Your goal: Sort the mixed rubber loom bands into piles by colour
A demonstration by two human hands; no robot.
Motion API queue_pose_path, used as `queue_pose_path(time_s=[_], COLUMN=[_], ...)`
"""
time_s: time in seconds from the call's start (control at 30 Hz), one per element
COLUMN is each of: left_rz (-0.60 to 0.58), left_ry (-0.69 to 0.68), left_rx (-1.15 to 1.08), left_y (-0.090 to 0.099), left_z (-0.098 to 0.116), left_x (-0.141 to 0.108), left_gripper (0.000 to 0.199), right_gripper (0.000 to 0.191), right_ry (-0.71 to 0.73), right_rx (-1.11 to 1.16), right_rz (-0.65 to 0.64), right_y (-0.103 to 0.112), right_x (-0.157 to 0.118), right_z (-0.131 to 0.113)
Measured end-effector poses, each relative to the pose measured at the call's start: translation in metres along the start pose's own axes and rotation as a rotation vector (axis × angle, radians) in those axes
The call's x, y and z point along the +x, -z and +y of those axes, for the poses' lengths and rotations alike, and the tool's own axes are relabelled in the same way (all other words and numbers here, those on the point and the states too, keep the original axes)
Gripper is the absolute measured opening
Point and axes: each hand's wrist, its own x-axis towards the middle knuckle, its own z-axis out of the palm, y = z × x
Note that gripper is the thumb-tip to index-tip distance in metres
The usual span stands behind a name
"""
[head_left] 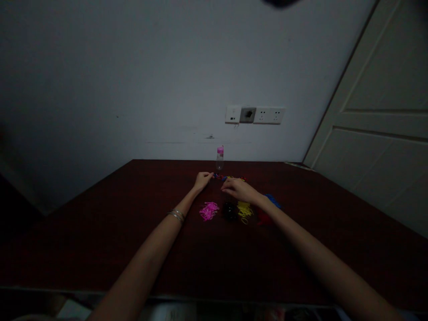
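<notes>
My left hand (202,180) is closed in a pinch at the left end of a chain of small coloured links (219,177), which lies across the far part of the table. To its right, my right hand (238,188) hangs just in front of the chain with fingertips pressed together; whatever they hold is too small to tell. Loose pink pieces (209,211) lie in a heap in front of my hands. Beside them are black pieces (229,211) and yellow loop-like pieces (244,211). Red pieces (264,217) and blue pieces (273,200) are partly hidden by my right forearm.
A clear bottle with a pink cap (220,158) stands upright behind the chain. The dark red table (127,223) reaches to the wall, where a row of sockets (254,115) is fixed. On the right is a pale panelled door (377,133). The scene is dim.
</notes>
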Motion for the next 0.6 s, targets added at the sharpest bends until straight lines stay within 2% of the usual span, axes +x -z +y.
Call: queue_pose_path(time_s=[0.17, 0.37, 0.47, 0.6], left_rz=[0.008, 0.0, -0.005, -0.004], left_ry=[0.022, 0.026, 0.02, 0.007], left_rx=[0.027, 0.029, 0.036, 0.059], left_y=[-0.001, -0.002, -0.002, -0.001], left_z=[-0.004, -0.006, -0.005, -0.002], left_x=[0.003, 0.005, 0.004, 0.003], left_gripper=[0.044, 0.039, 0.036, 0.033], right_gripper=[0.026, 0.036, 0.041, 0.045], right_ry=[-0.307, -0.516, -0.62, -0.683], right_rx=[-0.055, -0.204, -0.252, -0.259], right_rz=[0.142, 0.097, 0.113, 0.134], right_y=[0.018, 0.021, 0.015, 0.007], right_x=[-0.024, -0.07, -0.093, -0.114], right_z=[0.064, 0.136, 0.158, 0.173])
